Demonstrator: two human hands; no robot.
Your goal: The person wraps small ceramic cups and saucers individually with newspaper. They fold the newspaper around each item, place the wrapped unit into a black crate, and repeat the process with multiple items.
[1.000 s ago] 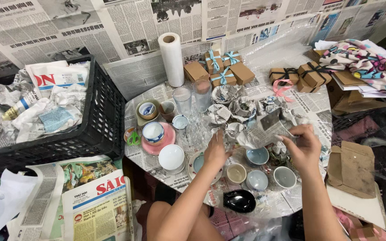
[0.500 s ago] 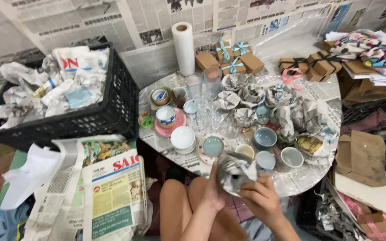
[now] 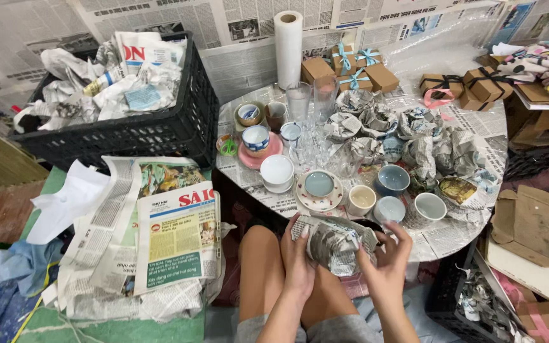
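Newsprint is spread over the round table [image 3: 471, 136], whose near rim lies just beyond the fingertips. Left of the fingers and well apart from them, a black plastic crate [image 3: 160, 130] is seen, filled with crumpled paper. A stack of newspapers [image 3: 160, 248] is laid on the floor nearer by, left of the left hand [image 3: 298, 260]. Brown gift boxes [image 3: 357, 70] tied with blue ribbon and a white paper roll [image 3: 288, 47] are placed at the far side of the table, far beyond the fingers. Paper-wrapped items [image 3: 408, 136] are clustered past the right hand [image 3: 386, 267], toward the table's middle. Clear drinking glasses [image 3: 312, 105] are set straight ahead of the hands. Just beyond the fingertips, a row of ceramic cups [image 3: 392, 181] and a saucer holding a blue cup [image 3: 319, 187] is arranged.

The newspaper-wrapped bundle [image 3: 335, 244] is held between the two hands, above the lap and at the table's near edge. The left fingers [image 3: 292, 238] are curled and pressed against the bundle's left end, with the thumb side hidden behind it. The right fingers [image 3: 401, 238] are slightly spread and wrapped around the bundle's right side, so that the bundle is enclosed from both ends and touched by both palms.
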